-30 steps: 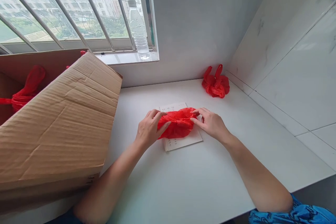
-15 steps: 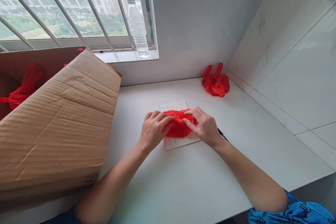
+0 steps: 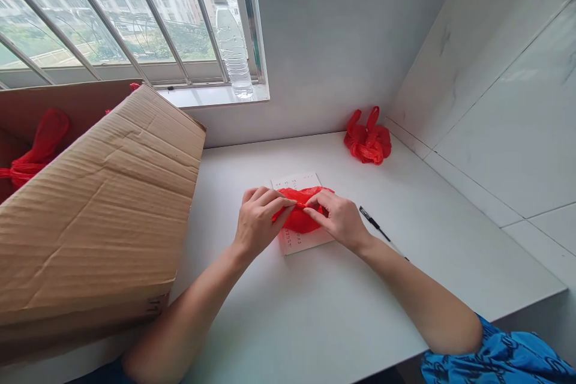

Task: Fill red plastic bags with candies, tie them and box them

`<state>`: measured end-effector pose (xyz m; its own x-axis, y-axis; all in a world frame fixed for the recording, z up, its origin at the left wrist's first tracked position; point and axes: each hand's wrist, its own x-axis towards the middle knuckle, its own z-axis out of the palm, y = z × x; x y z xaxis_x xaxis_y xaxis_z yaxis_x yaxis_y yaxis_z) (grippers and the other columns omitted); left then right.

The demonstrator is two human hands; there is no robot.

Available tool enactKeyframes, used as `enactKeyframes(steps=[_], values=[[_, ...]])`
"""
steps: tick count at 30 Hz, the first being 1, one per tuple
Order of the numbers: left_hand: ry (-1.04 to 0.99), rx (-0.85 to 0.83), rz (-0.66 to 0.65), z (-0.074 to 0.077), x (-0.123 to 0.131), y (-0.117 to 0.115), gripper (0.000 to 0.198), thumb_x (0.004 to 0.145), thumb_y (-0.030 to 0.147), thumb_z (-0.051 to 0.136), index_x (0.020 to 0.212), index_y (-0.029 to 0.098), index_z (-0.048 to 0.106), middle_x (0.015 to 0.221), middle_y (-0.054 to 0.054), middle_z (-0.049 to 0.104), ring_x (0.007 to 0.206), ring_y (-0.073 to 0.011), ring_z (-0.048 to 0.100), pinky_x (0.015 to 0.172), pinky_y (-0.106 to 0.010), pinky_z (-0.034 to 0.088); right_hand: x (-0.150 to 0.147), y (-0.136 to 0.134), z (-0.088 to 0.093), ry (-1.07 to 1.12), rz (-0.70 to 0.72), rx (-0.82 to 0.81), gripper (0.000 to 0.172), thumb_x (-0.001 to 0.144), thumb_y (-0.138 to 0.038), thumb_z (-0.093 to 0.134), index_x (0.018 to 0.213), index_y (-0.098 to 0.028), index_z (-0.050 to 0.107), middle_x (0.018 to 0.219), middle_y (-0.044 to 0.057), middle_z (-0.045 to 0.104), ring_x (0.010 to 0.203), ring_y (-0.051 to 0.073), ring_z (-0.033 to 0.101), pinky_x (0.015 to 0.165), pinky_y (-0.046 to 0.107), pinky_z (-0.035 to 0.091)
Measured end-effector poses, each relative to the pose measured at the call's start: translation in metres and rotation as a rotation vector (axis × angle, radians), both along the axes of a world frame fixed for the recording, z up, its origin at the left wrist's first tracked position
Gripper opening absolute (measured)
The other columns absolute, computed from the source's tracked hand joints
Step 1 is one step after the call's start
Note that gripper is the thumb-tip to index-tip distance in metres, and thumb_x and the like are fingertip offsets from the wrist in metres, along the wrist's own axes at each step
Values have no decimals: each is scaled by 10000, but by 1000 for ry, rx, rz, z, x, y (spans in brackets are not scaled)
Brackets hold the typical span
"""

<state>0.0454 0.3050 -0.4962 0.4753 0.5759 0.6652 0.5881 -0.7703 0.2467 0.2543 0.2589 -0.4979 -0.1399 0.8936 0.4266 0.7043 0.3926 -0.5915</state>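
Red bag (image 3: 300, 219): table (image 3: 315, 312) centre, on paper (image 3: 297, 241). Left hand (image 3: 256, 225) at 9 o'clock, right hand (image 3: 342, 222) at 3 o'clock, both pinched on it. Best handling: press flat, edges aligned. Pen (image 3: 373, 225) at 3 o'clock.

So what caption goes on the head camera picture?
Both hands pinch a red plastic bag over a printed sheet on a white table.
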Motion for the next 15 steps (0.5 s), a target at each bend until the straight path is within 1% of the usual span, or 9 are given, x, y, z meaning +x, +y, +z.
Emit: enactKeyframes(steps=[2,3,7,10,12,13,14,15], values=[[-41,-63,7,1,1,-2,125,930,247,597,839,244,682,812,14,694,782,-155,586,836,-340,396,5,-1,6,72,25,-49,160,958,-323,553,859,-236,645,835,-11,675,637,123,539,594,256,404],[-81,-115,16,2,0,-1,136,930,248,591,818,232,665,807,10,680,784,-156,584,837,-338,401,11,0,9,115,15,-60,152,952,-312,557,855,-238,649,828,-11,671,647,127,542,601,258,411],[-347,-347,80,1,-16,14,152,917,304,588,805,211,631,824,-5,645,809,-165,595,786,-311,442,40,6,15,279,-138,-22,147,909,-326,596,805,-228,630,777,-9,638,658,139,541,593,266,424],[-476,-446,149,-1,-25,24,184,907,370,587,839,206,633,855,-17,659,843,-180,615,831,-329,464,52,10,15,398,-204,-34,166,890,-338,598,770,-224,590,744,-13,607,649,139,537,587,266,435],[-445,-437,154,0,-24,22,177,911,368,577,975,212,633,993,-39,670,945,-197,625,896,-354,464,50,10,15,413,-179,-51,146,880,-330,599,783,-223,574,794,-5,620,701,148,566,610,268,449],[-391,-412,138,3,-20,18,221,912,355,575,1085,222,613,1095,-53,655,1017,-207,618,927,-366,457,46,8,15,409,-156,-57,120,872,-328,607,821,-225,575,849,3,637,749,156,587,631,272,459],[-319,-377,112,5,-15,13,308,907,341,584,1197,238,572,1192,-66,626,1085,-217,601,958,-382,446,40,6,16,405,-133,-63,117,863,-334,622,887,-228,579,911,12,650,805,166,603,658,278,470],[-229,-339,78,9,-9,8,402,897,333,603,1283,256,525,1261,-74,597,1134,-227,582,987,-399,430,35,3,17,404,-111,-73,176,852,-347,642,972,-234,579,955,18,658,853,175,611,690,286,481]])
